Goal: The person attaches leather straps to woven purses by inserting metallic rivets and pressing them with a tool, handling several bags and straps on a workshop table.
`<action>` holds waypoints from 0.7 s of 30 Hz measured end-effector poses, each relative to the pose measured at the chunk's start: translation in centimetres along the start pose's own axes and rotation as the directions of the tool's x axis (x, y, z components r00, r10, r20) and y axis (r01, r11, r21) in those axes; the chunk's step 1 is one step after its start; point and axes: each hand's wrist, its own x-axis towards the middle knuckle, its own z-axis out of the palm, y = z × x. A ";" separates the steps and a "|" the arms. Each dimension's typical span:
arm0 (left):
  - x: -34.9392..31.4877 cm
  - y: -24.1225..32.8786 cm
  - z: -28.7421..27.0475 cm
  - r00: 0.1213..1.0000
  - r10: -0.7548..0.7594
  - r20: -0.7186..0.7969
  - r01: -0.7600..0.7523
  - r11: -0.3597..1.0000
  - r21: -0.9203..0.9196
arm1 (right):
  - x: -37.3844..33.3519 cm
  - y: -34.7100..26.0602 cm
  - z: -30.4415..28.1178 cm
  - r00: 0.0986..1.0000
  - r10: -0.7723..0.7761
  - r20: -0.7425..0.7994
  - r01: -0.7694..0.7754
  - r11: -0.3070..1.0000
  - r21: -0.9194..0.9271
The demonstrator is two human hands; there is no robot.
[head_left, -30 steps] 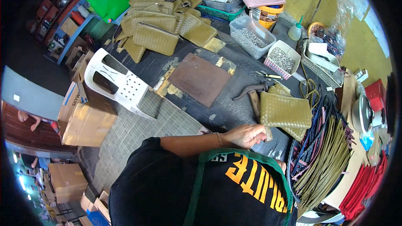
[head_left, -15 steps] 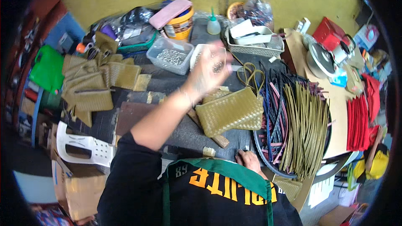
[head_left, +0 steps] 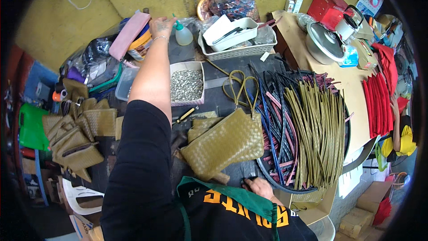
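Note:
My left hand (head_left: 162, 27), with a bracelet at the wrist, reaches to the back of the table. It is between a yellow bucket (head_left: 141, 44) and a clear squeeze bottle (head_left: 183, 35) with a green nozzle. Its fingers look spread, the thumb side close to the nozzle; contact is unclear. At the near table edge my right hand (head_left: 261, 188) has curled fingers by a small dark thing I cannot make out. In front of me lies an olive woven pouch (head_left: 225, 145) with a wrist strap, on top of another. Beside my left forearm is a box of small metal parts (head_left: 187, 85).
A round tray (head_left: 307, 191) of olive, blue, black and pink strips stands at right. More olive pouches (head_left: 73, 136) are piled at left. A white basket (head_left: 240, 52) sits at the back, and a small awl-like tool (head_left: 186, 115) lies near the metal parts.
My left hand has moved farther away and left, from over the box of metal parts to beside the bucket. The view has shifted; my right hand stays by the table edge.

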 end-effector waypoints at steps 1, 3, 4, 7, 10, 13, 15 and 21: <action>0.6 -1.1 0.9 1.000 0.001 0.009 -0.001 1.000 -0.002 | 0.0 0.0 0.0 1.000 0.010 0.001 -0.010 1.000 0.000; 0.9 -1.4 2.5 0.988 -0.153 -0.019 0.149 0.980 -0.129 | 0.0 0.1 -0.3 0.999 0.005 0.042 -0.005 1.000 -0.018; 1.1 -1.6 3.2 0.987 -0.163 -0.015 0.158 0.974 -0.164 | -0.1 0.2 -0.4 0.993 0.029 0.110 -0.027 0.999 -0.020; 2.0 -2.3 4.0 0.985 -0.169 0.023 0.167 0.930 -0.327 | -0.2 0.4 -0.8 0.974 0.038 0.224 -0.041 0.999 0.012; 1.1 0.3 4.3 0.979 -0.181 0.089 0.202 0.871 -0.448 | -0.4 0.7 -0.7 0.966 0.073 0.250 -0.075 0.997 -0.002; 1.0 0.5 3.7 0.974 -0.200 0.107 0.227 0.862 -0.454 | -0.3 0.6 -0.9 0.968 0.059 0.242 -0.058 0.998 -0.007; 1.5 -1.0 3.0 0.988 -0.139 0.063 0.151 0.948 -0.282 | -0.1 0.5 -1.1 0.969 0.038 0.243 -0.040 0.999 0.006; -0.9 -0.4 0.7 0.962 0.116 -0.247 -0.144 0.985 -0.098 | -0.4 0.6 -0.1 0.984 0.012 0.180 -0.014 1.000 0.011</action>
